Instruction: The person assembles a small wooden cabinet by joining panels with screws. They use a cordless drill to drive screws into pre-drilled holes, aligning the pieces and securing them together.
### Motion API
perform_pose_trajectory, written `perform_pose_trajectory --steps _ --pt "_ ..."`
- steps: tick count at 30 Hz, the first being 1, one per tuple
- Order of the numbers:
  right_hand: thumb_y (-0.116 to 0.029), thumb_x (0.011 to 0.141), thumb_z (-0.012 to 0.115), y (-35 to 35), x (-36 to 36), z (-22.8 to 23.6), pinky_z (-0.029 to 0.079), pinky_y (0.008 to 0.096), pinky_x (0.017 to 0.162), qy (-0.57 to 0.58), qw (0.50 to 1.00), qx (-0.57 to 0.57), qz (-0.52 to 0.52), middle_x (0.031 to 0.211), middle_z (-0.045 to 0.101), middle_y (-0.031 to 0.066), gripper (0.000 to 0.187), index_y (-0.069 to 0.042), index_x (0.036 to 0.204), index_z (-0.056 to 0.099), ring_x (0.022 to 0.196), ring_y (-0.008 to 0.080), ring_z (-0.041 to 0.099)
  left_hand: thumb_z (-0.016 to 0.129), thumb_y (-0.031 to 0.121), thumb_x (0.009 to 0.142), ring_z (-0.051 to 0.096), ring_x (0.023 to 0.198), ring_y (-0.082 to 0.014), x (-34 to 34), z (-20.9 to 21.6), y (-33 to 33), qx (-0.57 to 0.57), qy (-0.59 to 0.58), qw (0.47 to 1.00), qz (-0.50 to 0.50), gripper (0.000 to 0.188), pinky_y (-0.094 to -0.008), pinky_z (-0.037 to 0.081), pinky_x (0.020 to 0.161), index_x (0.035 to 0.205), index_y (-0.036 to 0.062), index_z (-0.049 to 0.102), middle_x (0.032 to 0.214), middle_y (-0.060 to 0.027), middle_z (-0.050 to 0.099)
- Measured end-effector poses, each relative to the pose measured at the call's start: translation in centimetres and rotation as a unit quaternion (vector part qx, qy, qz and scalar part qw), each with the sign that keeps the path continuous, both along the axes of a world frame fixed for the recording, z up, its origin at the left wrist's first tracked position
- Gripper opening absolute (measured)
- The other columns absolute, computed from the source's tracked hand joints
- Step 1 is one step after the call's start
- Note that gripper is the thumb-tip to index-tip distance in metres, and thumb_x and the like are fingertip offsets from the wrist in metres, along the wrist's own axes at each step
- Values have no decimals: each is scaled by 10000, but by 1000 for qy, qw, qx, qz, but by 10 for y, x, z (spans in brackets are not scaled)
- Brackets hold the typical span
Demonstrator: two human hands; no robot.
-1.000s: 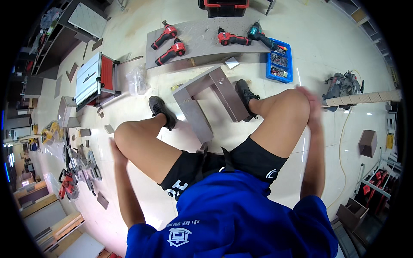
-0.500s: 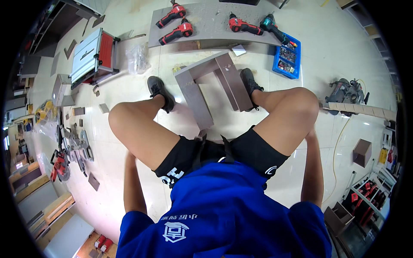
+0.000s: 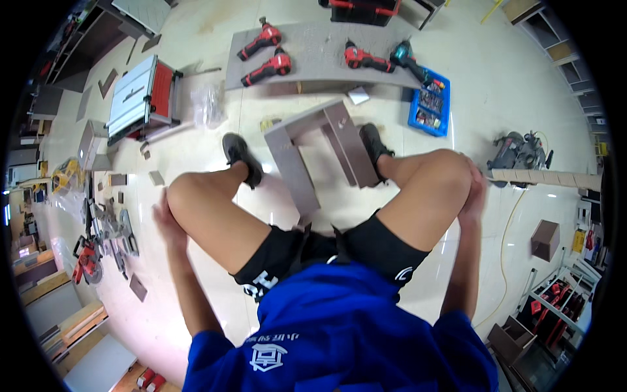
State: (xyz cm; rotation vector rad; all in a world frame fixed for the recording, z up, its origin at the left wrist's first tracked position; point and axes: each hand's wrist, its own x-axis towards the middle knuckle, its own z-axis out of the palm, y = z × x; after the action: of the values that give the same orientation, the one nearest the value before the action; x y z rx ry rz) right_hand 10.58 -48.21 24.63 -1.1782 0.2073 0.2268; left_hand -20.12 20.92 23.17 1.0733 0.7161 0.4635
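Note:
My left hand rests against the outer side of my left knee, slightly blurred, thumb apart and nothing seen in it. Against the outer side of my right knee lies my right hand, fingers extended along it and partly hidden. On the floor between my feet stands a grey-brown three-sided panel frame, its open end toward me. Neither hand touches it.
Beyond the frame, a low grey board carries red drills and a teal drill. A blue bin of small hardware sits at its right end. A table saw stands left; a power tool lies right.
Both hands have come up from behind my legs to the outer sides of my knees. The view has tilted slightly, showing a red-and-black box at the far edge.

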Motion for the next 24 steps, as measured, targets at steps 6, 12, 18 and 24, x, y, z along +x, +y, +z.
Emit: perform_pose_trajectory --steps 6,12,18,24 --pt "-359 1063 270 -25 23 128 172 552 1234 -345 937 -18 -46 1561 362 251 567 -9 1483 421 1476 402 300 341 533 1033 277 1504 -310 31 127 0 353 -80 927 99 721 -501 171 1226 1537 17 324 1586 -211 347" --pt "-498 1033 370 -29 -10 -87 274 493 1185 -82 950 -277 123 1531 427 182 668 -31 1511 384 1431 345 377 514 354 1044 483 1348 -251 -17 -69 -20 84 92 983 -135 598 -400 404 1120 1514 13 367 1478 -137 499" --pt "-466 1012 524 -76 -155 -144 444 452 1093 80 925 -199 313 1479 496 139 701 -21 1522 343 1356 281 484 639 439 955 527 1306 -269 -165 -155 -106 -35 293 905 -305 720 -422 471 1060 1476 1 404 1452 -154 519" --pt "-402 1003 569 -24 -124 -117 505 409 1019 185 972 28 141 1420 545 133 644 -21 1490 389 1277 259 554 606 434 977 542 1289 -262 -109 -144 -65 44 52 989 -134 681 -418 482 1047 1466 0 415 1438 -148 532"
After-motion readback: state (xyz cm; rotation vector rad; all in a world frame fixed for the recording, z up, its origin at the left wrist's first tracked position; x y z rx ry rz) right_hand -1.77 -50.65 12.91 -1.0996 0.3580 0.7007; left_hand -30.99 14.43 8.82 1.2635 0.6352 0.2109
